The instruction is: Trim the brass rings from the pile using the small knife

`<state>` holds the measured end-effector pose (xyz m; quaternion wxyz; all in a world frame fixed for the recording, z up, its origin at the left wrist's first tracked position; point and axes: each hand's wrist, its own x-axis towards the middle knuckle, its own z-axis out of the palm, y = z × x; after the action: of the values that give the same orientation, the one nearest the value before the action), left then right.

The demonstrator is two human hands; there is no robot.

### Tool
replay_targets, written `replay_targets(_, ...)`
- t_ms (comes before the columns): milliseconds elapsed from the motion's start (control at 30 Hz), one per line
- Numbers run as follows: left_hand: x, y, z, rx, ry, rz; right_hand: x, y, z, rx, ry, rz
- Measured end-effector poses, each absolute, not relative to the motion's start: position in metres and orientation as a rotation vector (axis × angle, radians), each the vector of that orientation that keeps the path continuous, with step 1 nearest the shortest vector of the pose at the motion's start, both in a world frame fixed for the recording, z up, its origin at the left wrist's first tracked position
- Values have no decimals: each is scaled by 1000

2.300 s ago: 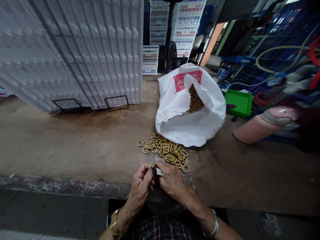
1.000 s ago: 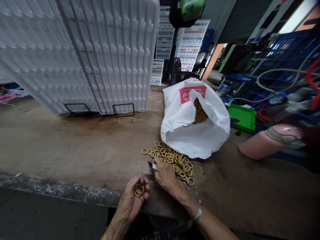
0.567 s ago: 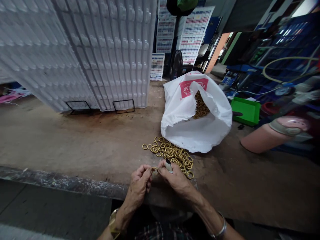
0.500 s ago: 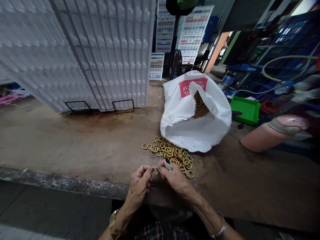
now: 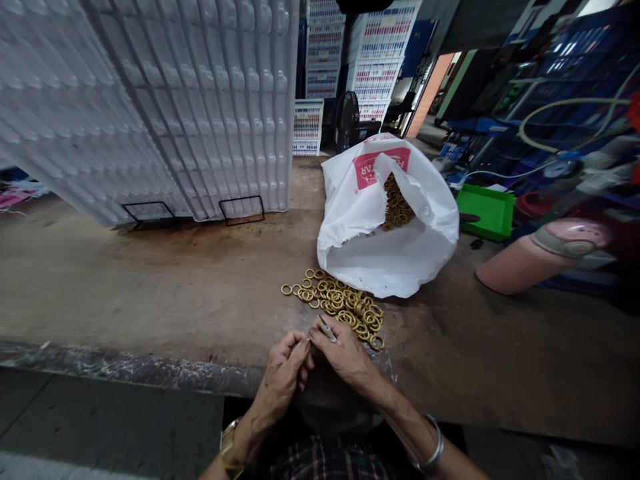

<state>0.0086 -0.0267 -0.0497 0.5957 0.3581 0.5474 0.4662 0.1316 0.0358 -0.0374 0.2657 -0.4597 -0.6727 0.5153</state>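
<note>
My left hand (image 5: 285, 373) and my right hand (image 5: 343, 357) are held close together at the near edge of the workbench (image 5: 150, 287), fingers pinched. In my right hand is a small metal blade (image 5: 327, 329) whose tip points up and left. What the left fingers pinch is hidden between the two hands. Just beyond the hands lies a pile of brass rings (image 5: 337, 307). Behind it an open white plastic bag (image 5: 390, 247) holds more brass rings (image 5: 397, 203).
A tall stack of white moulded plastic trays (image 5: 165, 100) stands at the back left on wire stands. A pink flask (image 5: 540, 257) lies at the right, a green tray (image 5: 483, 210) behind it. White crates (image 5: 373, 67), a fan and hoses are farther back.
A second ago my left hand sat apart holding brass rings while the right reached to the pile. The hands have come together and drawn slightly toward me.
</note>
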Motion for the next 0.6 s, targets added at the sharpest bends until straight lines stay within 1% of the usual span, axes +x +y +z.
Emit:
replay_targets(133, 7, -28, -56, 828, 1199, 1134, 131, 35, -36, -1220, -1768, 1459)
replay_targets(300, 4, -31, -64, 774, 1153, 1162, 129, 36, -39, -1187, -1756, 1464)
replay_targets(367, 4, -31, -65, 759, 1150, 1176, 130, 36, -43, -1238, -1816, 1373)
replay_targets(533, 5, -29, -58, 779, 1204, 1210, 133, 29, -51, -1374, -2217, 940)
replay_targets(600, 6, -28, -54, 784, 1240, 1209, 133, 25, -53, -1370, -2315, 870)
